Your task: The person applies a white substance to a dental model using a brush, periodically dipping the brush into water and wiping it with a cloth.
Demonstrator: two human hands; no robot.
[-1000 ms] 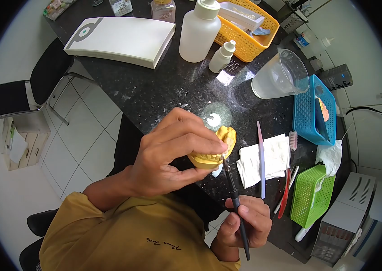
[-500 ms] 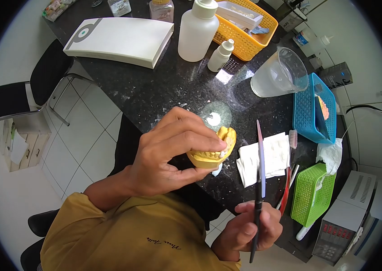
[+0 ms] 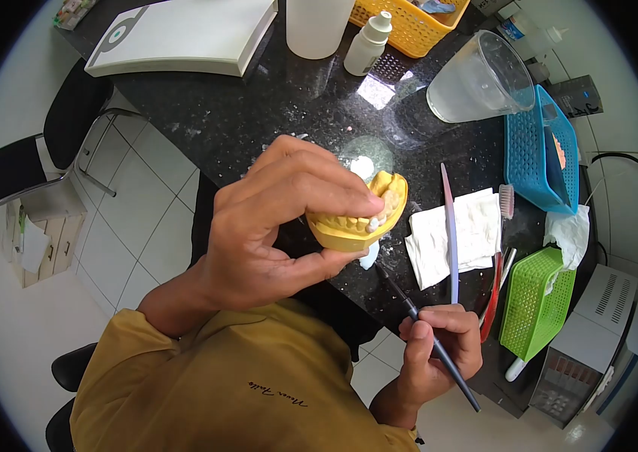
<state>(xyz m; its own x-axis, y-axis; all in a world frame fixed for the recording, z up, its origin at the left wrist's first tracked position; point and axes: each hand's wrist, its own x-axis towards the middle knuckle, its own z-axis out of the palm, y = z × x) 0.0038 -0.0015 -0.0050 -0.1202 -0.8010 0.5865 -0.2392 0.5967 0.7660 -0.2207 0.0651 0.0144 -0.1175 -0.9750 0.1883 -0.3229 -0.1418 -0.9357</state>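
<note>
A yellow dental cast [image 3: 341, 239] with a row of teeth is held in my left hand [image 3: 273, 218], thumb under its base and fingertips over the teeth. One tooth [image 3: 373, 224] near the front is whiter than the others. My right hand [image 3: 443, 346] pinches a slim black brush [image 3: 428, 330] between thumb and fingers. Its thin tip points up and left, a little below the cast and apart from it. Just beneath the cast, a pale blue-white blob [image 3: 369, 258] shows against the dark counter.
A folded white napkin [image 3: 477, 245] lies on the black counter [image 3: 273, 98] under a long lilac tool [image 3: 450, 218]. Beside it rests a red toothbrush [image 3: 494, 301]. A plastic cup [image 3: 477, 83], small dropper bottle [image 3: 368, 47], blue basket [image 3: 518, 166] and green basket [image 3: 530, 301] stand around.
The brush has swung from upright to slanted, its tip now toward the cast. My right hand has turned with fingers closer around it. The whole view has shifted, with the counter's things higher.
</note>
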